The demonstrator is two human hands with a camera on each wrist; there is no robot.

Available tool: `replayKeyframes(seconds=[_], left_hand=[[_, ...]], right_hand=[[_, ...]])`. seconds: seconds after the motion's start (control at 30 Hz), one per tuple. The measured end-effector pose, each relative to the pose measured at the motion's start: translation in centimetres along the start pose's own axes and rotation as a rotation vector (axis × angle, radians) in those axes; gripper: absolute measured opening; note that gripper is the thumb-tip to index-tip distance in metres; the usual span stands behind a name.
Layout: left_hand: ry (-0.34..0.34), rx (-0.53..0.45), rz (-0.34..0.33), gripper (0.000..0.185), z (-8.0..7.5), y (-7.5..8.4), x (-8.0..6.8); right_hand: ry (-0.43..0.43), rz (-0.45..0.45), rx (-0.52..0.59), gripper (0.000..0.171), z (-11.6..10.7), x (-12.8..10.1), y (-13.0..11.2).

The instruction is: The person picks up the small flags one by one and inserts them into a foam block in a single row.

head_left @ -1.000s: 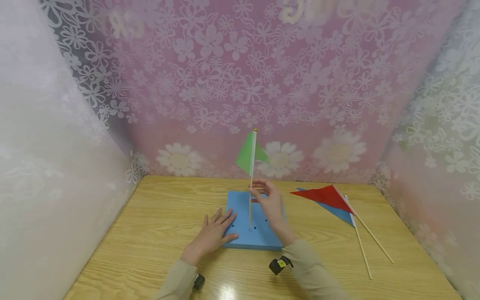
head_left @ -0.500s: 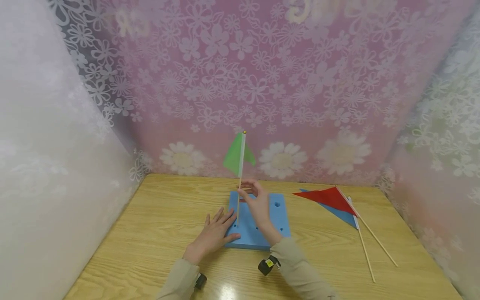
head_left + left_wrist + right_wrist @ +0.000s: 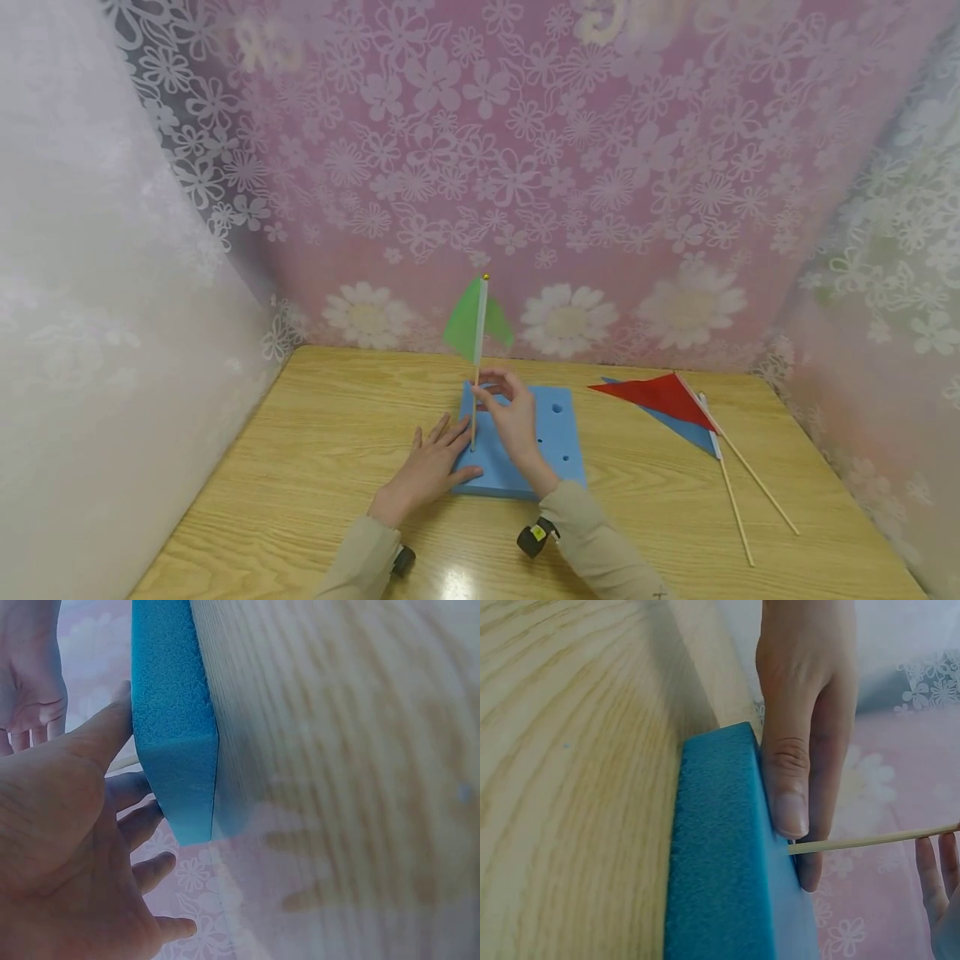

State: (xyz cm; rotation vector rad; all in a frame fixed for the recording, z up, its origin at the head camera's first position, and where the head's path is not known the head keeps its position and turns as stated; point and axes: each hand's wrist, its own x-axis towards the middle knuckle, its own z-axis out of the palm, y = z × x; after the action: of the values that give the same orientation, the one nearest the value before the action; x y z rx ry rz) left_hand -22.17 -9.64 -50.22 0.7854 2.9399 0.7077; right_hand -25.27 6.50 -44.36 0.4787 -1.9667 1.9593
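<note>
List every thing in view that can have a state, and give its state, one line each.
green flag: upright, stick end in the block's left side.
blue foam block: flat on the table, several holes unfilled.
left hand: fingers straight, pressing on the block's left edge.
right hand: pinching the green flag's stick.
red flag: lying on the table, over the blue one.
blue flag: lying on the table, partly covered.

You have the foam block lying on the tabletop straight ahead of you, with one flag standing upright in its left part. Your left hand rests on the block's left edge, and your right hand is just right of the stick. Two more flags lie flat on the tabletop, well apart to the right.
</note>
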Motion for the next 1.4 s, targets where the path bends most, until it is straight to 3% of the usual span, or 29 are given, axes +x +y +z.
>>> replayKeyframes(seconds=[0.33,0.6,0.87,1.4], left_hand=[[0.009,0.009,0.005,0.074,0.1,-0.1,0.2],[-0.005,-0.003,-0.001,0.073,0.0,0.0,0.1],[-0.005,-0.005,-0.004,0.074,-0.1,0.0,0.1],[-0.012,0.012,-0.013,0.074,-0.3,0.3,0.0]], right_hand=[[-0.045,0.024,0.008,0.025,-0.2,-0.8,1.0],[-0.041,0.029,-0.016,0.026,-0.3,-0.5,4.2],[-0.072,-0.005,-0.041,0.025,-0.4,-0.6,3.8],[-0.072,0.028,-0.048,0.021,-1.0,-0.4,4.1]])
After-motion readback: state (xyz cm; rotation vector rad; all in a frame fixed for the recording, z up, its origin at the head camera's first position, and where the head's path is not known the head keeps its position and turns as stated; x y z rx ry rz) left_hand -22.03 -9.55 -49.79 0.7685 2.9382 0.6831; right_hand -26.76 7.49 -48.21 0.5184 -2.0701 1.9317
